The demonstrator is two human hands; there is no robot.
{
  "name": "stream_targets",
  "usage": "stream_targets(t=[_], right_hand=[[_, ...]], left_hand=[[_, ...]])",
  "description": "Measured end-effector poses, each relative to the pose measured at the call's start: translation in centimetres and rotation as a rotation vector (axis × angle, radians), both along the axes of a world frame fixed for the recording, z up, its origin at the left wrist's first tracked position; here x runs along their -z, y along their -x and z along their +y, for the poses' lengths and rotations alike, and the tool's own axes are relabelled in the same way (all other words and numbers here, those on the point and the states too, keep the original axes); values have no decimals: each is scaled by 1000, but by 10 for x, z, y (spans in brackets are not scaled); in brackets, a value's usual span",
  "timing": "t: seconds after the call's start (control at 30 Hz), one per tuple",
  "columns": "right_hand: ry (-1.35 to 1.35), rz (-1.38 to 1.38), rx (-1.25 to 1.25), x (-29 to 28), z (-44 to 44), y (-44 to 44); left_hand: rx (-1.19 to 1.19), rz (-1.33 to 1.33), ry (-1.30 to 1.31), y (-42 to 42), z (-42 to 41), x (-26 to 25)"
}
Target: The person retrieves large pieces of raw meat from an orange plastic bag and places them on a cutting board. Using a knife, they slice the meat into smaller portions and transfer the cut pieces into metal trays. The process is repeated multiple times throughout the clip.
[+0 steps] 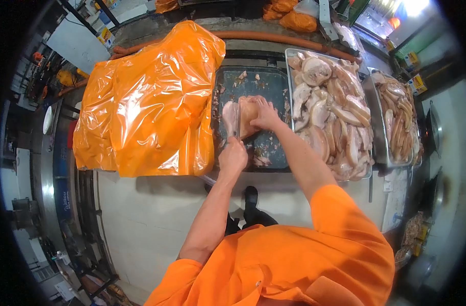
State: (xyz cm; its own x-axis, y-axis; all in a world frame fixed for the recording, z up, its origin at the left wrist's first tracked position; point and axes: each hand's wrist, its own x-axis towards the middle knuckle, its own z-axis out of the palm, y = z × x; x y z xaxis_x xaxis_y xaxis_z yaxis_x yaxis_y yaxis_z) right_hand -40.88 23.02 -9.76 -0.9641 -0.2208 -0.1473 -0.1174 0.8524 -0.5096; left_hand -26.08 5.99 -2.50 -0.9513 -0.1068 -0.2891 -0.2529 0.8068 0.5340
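Observation:
My left hand (233,156) grips the handle of a knife (238,120), whose blade points away from me. The blade stands between a pale, drumstick-shaped piece of meat (230,116) on its left and a larger, skin-covered meat piece (248,113) on its right. My right hand (264,114) holds that larger piece from the right, fingers spread over its top. How deep the blade sits cannot be seen. Both pieces lie on a dark cutting board or shallow tray (269,82) strewn with meat scraps (261,160).
Shiny orange plastic sheeting (156,103) covers something bulky at left. On the right stand a metal tray (289,69) heaped with meat pieces (342,111) and a deeper metal pan (379,126) of meat slices. An orange pipe (263,35) runs behind.

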Motion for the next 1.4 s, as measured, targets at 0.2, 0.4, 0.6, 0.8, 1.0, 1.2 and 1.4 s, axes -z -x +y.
stream_targets(t=[0.2,0.4,0.6,0.8,1.0,1.2,1.4], right_hand=[[-8,-15,-27,4,4,3],[15,-25,-76,6,8,8],[69,1,-98,3,8,10],[14,-34,-45,1,7,6],[131,141,-100,11,4,4],[115,157,-14,27,18,-1],[150,104,28,22,6,-7]], left_hand=[[34,-74,37,7,6,-4],[53,-29,41,17,5,16],[195,-276,-32,89,4,20],[109,-425,-80,109,18,8],[66,-306,9,103,12,49],[77,-446,-128,49,20,28],[-64,-385,-102,62,36,11]])
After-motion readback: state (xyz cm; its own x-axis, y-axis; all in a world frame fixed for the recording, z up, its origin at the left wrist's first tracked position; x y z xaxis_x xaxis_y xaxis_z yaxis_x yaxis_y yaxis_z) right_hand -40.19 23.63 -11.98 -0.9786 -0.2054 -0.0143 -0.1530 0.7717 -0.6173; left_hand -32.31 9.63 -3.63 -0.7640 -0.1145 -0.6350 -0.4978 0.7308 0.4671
